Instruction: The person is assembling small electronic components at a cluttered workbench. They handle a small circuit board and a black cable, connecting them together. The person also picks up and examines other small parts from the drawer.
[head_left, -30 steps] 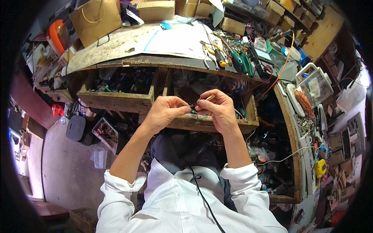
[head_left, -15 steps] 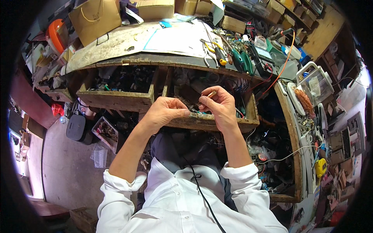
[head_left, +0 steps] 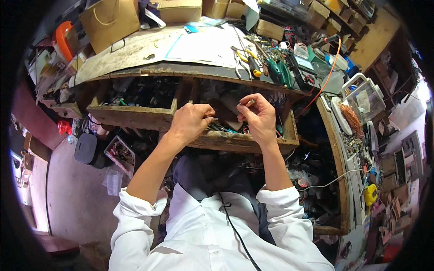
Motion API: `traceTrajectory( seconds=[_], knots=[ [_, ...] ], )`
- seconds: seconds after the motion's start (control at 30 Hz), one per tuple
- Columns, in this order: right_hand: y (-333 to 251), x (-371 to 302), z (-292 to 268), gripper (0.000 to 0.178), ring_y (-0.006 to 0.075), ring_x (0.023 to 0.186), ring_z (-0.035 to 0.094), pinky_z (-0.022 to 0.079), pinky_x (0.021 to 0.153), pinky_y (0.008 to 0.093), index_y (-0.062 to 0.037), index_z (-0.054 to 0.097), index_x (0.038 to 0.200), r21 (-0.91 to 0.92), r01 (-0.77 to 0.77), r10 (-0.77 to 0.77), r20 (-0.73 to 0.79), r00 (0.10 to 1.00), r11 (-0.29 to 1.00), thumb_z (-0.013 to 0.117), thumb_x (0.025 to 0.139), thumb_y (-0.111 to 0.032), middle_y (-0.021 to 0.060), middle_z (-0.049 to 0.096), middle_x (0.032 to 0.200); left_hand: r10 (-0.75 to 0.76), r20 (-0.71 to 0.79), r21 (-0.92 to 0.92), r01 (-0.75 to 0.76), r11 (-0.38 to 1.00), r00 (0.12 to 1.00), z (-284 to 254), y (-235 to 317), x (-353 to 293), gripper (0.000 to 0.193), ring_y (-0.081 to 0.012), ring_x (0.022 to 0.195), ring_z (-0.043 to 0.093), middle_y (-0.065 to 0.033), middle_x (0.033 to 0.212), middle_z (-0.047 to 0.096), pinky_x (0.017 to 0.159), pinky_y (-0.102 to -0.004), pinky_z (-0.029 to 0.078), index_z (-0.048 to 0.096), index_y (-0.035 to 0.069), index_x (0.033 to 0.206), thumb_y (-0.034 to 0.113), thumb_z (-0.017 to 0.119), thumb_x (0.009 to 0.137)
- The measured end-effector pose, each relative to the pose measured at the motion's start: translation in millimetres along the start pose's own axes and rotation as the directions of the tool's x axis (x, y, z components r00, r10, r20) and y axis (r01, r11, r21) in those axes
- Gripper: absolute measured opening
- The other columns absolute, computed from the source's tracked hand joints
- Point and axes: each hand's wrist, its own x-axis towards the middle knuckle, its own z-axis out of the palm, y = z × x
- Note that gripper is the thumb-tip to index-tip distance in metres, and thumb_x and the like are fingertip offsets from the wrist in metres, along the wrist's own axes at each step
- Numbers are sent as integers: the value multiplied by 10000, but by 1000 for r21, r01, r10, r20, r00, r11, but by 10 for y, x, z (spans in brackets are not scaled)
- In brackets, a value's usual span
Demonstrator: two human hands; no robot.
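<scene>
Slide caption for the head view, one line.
Left hand and right hand, apart, at an open wooden drawer; pliers on the cluttered workbench beyond.

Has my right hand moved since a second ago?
Yes, your right hand has shifted up the picture and slightly right, judged against the front board of the open drawer beneath it.

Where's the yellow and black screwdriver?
In the head view, the screwdriver lies right of centre near the bench's front edge, beside the pliers, beyond the right hand.
</scene>
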Motion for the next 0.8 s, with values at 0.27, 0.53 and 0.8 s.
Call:
traceTrajectory(
  seconds=[0.27,0.53,0.8],
  knots=[
    [23,83,-9,88,51,665,609,515,584,204,-24,621,937,-193,41,-50,-43,998,980,676,894,29,-27,589,785,73,-1,219,-71,973,997,55,-33,152,192,-367,791,680,-170,804,690,675,-457,530,659,40,922,158,761,808],
    [58,157,-97,79,67,622,603,511,549,229,-5,621,914,-262,77,-113,-123,986,962,658,871,50,0,603,738,35,87,44,-39,998,996,-28,-89,89,231,-357,850,678,-188,877,697,715,-418,531,681,31,976,136,778,794],
    [48,151,-81,66,62,622,596,514,544,228,-6,619,917,-245,54,-81,-100,992,968,659,888,37,-8,596,735,-22,244,-393,120,912,969,-100,-222,64,264,-143,800,643,-96,890,712,737,-310,522,682,-36,1033,169,743,878]
  ],
)
